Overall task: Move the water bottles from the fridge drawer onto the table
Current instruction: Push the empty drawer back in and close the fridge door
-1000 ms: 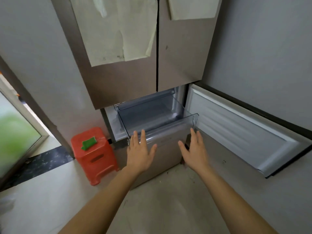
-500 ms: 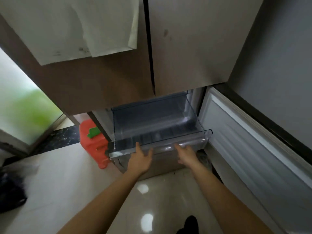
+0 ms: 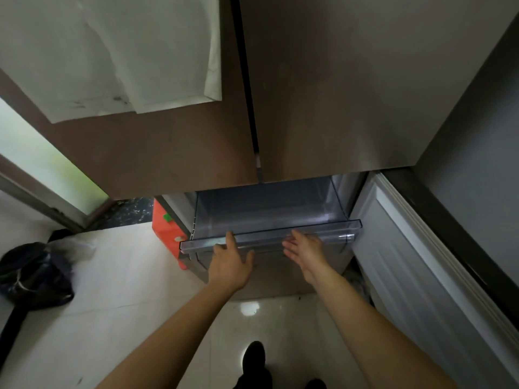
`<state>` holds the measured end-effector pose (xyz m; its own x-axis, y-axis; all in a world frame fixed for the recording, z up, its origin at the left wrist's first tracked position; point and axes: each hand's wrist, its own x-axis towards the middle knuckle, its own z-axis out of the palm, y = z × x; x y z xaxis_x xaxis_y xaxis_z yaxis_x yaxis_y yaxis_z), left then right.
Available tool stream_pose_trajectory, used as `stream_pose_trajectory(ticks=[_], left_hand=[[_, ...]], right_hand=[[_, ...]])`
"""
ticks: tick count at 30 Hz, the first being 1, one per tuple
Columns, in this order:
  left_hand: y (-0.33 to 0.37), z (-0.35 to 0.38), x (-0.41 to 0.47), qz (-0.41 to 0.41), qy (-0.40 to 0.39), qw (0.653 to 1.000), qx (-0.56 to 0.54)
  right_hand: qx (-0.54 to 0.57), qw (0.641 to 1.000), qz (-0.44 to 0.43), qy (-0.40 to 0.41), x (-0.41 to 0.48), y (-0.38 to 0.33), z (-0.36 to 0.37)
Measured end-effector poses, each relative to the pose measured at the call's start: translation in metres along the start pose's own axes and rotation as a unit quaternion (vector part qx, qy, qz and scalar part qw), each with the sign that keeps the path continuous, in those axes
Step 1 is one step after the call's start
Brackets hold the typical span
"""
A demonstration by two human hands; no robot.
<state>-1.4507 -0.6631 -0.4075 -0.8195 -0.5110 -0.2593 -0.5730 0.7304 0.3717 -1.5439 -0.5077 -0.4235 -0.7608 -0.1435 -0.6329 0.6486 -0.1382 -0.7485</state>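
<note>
The clear plastic fridge drawer [image 3: 331, 228] sticks out of the lower fridge compartment and looks empty; I see no water bottles anywhere. My left hand [image 3: 230, 262] rests against the drawer's front lip, fingers spread, index finger reaching over the edge. My right hand [image 3: 304, 248] is flat, palm turned left, fingertips touching the same front lip further right. Neither hand holds anything. The table is out of view.
The lower fridge door [image 3: 421, 262] stands open at the right. Upper fridge doors [image 3: 323, 94] carry white paper sheets [image 3: 126, 51]. A red stool [image 3: 165, 234] stands left of the drawer, a black bag [image 3: 33, 273] lies on the floor, and my shoe [image 3: 252, 357] is below.
My view has moved closer to the fridge and tilted down. Both hands went from hovering short of the drawer to resting on its front lip.
</note>
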Motion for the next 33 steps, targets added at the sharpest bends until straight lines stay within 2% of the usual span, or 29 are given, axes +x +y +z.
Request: stream_pose_trajectory(ticks=[9, 12, 16, 21, 27, 33], left_hand=[[-0.031, 0.002, 0.050, 0.126, 0.017, 0.988, 0.084], [-0.042, -0.001, 0.068, 0.163, -0.011, 0.974, 0.155], [-0.047, -0.013, 0.095, 0.192, -0.057, 0.953, 0.227], [-0.043, -0.029, 0.128, 0.179, -0.088, 0.938, 0.284], [-0.038, -0.033, 0.152, 0.181, -0.086, 0.937, 0.286], [-0.058, -0.033, 0.165, 0.210, -0.080, 0.921, 0.318]], right_hand=[[-0.077, 0.997, -0.003, 0.019, 0.043, -0.031, 0.023], [-0.152, 0.988, -0.016, 0.026, 0.057, -0.038, 0.024], [-0.199, 0.979, -0.035, 0.021, 0.070, -0.041, 0.029], [-0.222, 0.972, -0.070, 0.006, 0.082, -0.048, 0.040], [-0.302, 0.950, -0.086, -0.008, 0.093, -0.054, 0.054], [-0.365, 0.924, -0.111, 0.020, 0.097, -0.051, 0.059]])
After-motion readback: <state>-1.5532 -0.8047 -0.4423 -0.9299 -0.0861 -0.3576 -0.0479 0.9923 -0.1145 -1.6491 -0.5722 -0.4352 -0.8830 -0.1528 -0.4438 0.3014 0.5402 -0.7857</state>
